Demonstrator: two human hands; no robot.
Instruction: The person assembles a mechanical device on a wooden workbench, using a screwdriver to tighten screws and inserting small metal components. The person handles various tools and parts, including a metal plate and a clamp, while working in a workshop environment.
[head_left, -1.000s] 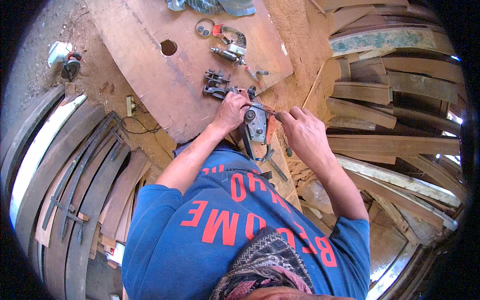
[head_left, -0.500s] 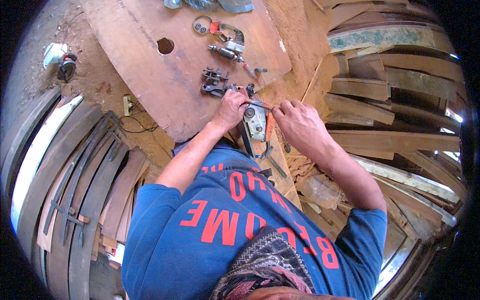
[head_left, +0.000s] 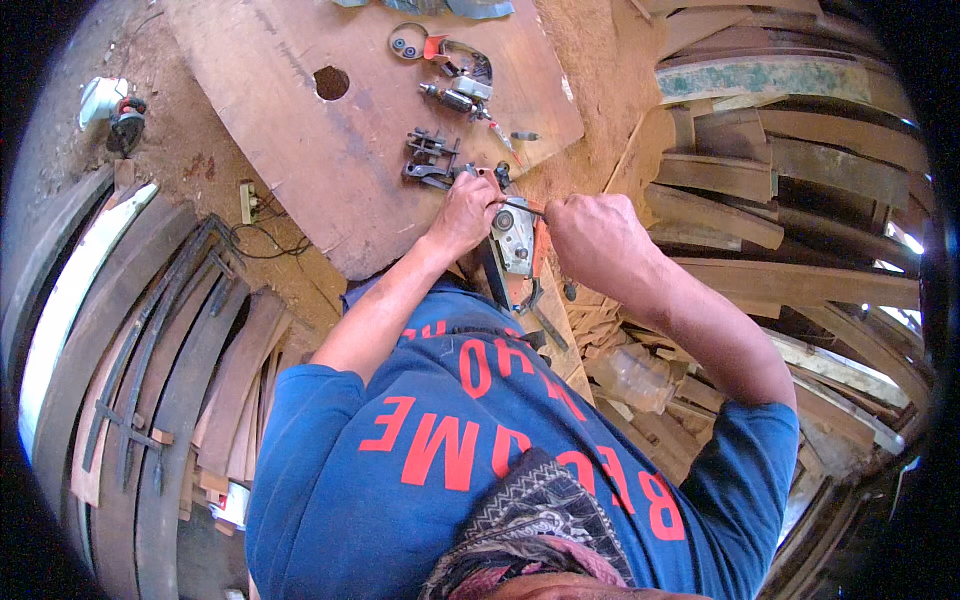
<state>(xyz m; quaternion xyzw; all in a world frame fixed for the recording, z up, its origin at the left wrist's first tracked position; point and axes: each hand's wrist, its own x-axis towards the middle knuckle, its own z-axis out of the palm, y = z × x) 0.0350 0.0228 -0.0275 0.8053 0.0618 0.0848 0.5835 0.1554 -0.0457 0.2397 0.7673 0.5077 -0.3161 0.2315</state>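
An orange power tool with a bare silver side plate (head_left: 515, 240), which looks like a chainsaw, sits close in front of me beside a dark, straight bar (head_left: 493, 272). Across its upper end runs a thin dark rod (head_left: 525, 208); whether it is a file or a driver cannot be made out. My right hand (head_left: 600, 235) is closed around the rod's right end. At its other end, the fingers of my left hand (head_left: 466, 213) are pinched together. Just beyond the left hand lie black metal parts (head_left: 428, 160).
A reddish-brown board (head_left: 290, 150) with a round hole bears an orange-and-grey tool part (head_left: 455, 58) and a pen-like red-tipped item (head_left: 505, 143). Curved planks (head_left: 720, 215) are stacked at right, others (head_left: 150, 330) at left. A white-and-red tool (head_left: 118, 108) lies far left.
My right hand has rolled over and its elbow has swung outward to the right. More of the rod shows between the hands. My left hand has barely moved.
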